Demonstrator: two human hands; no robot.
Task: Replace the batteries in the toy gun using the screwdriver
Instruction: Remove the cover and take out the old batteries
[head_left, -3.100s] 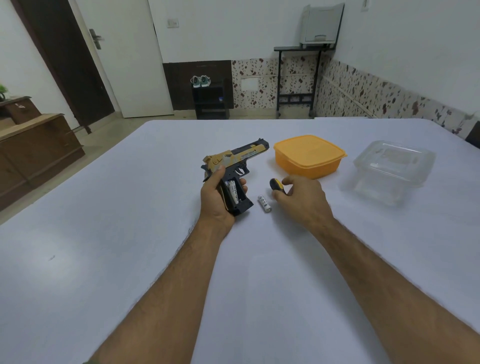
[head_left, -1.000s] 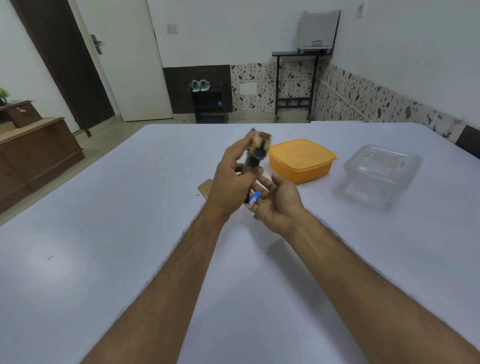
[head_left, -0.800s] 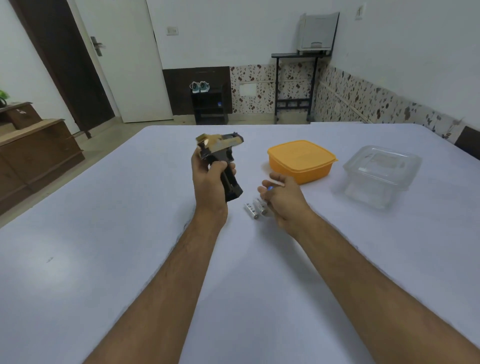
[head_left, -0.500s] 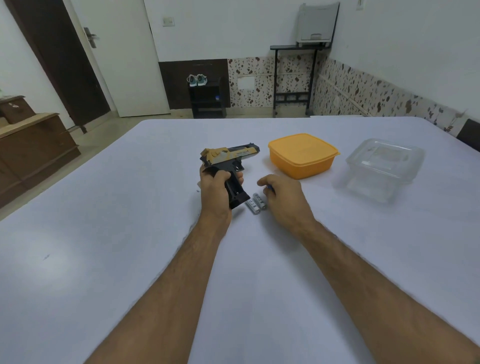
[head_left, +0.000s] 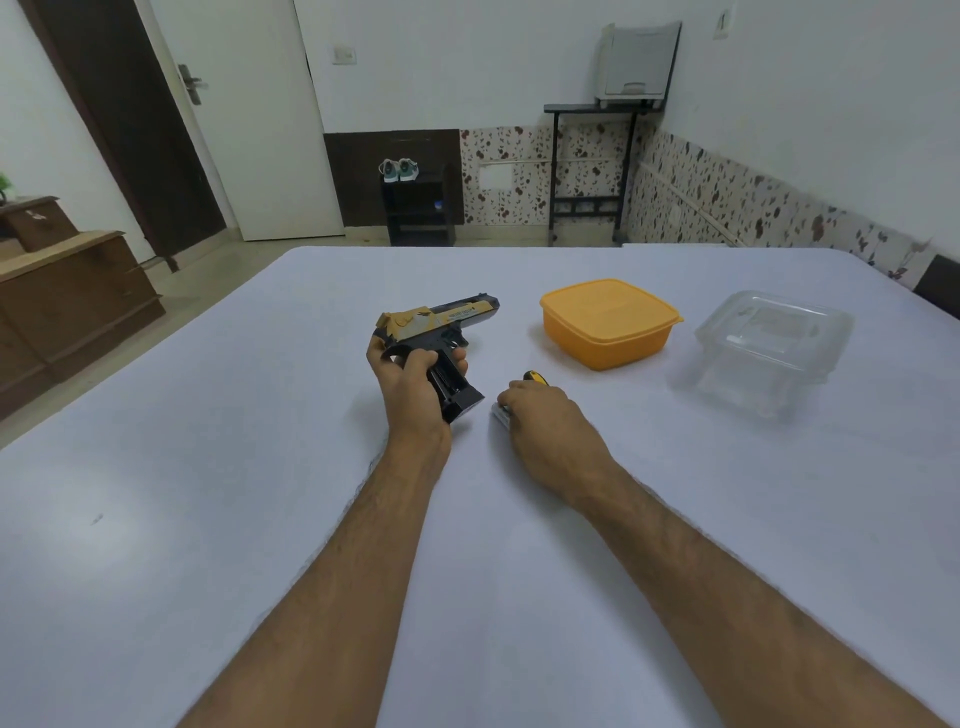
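One toy gun (head_left: 439, 332). One screwdriver (head_left: 535, 377), handle tip showing. Two lidded boxes: one orange (head_left: 609, 323), one clear (head_left: 769, 349). Batteries (head_left: 500, 414) mostly hidden, uncountable.

Bright, even, diffuse room light; soft faint shadows under the arms on the table (head_left: 156, 519), a mild sheen at 9 o'clock. Wide-angle bending at the edges; focus sharp

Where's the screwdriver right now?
The screwdriver lies on the table just beyond the right hand, only its yellow-black handle showing, between that hand and the orange container.
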